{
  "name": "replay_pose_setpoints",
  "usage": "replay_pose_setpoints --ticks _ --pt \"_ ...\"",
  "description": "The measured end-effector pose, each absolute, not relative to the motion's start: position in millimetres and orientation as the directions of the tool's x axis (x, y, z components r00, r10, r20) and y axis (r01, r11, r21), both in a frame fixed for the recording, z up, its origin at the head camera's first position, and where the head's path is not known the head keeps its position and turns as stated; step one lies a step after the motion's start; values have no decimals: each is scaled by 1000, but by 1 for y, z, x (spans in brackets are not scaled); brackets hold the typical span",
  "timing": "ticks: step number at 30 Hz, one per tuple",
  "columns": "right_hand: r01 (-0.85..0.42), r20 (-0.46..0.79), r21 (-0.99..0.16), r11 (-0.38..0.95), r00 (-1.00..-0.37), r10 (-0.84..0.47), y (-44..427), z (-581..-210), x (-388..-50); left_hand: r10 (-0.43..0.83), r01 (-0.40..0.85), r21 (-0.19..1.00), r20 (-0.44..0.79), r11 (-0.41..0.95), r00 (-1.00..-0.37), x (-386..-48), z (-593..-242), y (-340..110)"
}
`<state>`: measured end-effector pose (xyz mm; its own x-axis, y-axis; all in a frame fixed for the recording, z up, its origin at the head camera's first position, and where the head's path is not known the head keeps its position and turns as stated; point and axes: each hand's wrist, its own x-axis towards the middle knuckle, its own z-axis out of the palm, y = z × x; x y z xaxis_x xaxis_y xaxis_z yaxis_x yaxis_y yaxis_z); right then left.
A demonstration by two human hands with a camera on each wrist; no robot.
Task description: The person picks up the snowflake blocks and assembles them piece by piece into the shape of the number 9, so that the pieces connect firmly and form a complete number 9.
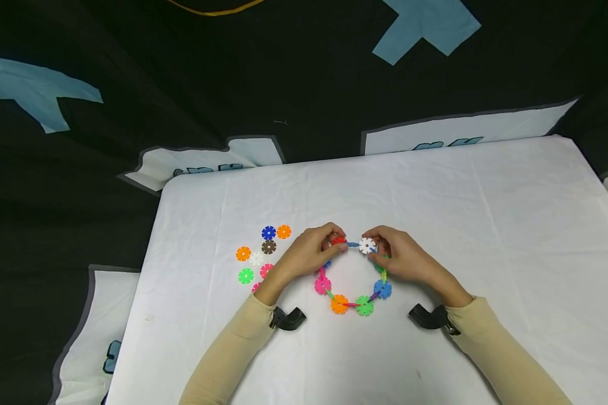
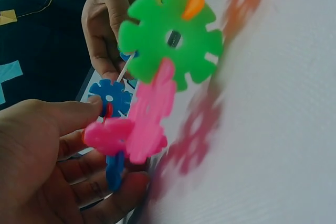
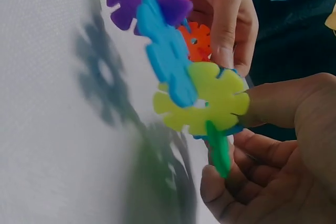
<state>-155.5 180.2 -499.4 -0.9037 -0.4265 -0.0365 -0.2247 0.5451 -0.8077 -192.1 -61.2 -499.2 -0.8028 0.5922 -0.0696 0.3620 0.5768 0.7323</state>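
Note:
Slotted plastic discs, joined edge to edge, form a colourful ring. Its near side shows an orange disc, a light green disc and a blue disc. At the ring's far left, my left hand pinches a red disc between thumb and fingers. My right hand grips the far right part, beside a white disc; its fingers partly hide the discs there. An edge-on blue disc bridges red and white. In the right wrist view, a yellow disc lies before my thumb.
Loose discs lie left of the ring on the white-covered table, among them a dark blue disc, a brown disc and a green disc. The left forearm partly covers a pink disc. Black cloth hangs behind the table.

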Motion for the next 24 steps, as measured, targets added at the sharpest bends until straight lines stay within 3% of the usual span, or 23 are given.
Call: replay_pose_setpoints --ticks 11,24 --pt "-298 26 -784 544 -892 -451 182 -500 -155 640 392 788 -3 474 -768 -193 -501 -62" --pt "-350 82 -753 557 -890 -448 183 -504 -156 633 372 842 48 391 -773 -192 -501 -60"
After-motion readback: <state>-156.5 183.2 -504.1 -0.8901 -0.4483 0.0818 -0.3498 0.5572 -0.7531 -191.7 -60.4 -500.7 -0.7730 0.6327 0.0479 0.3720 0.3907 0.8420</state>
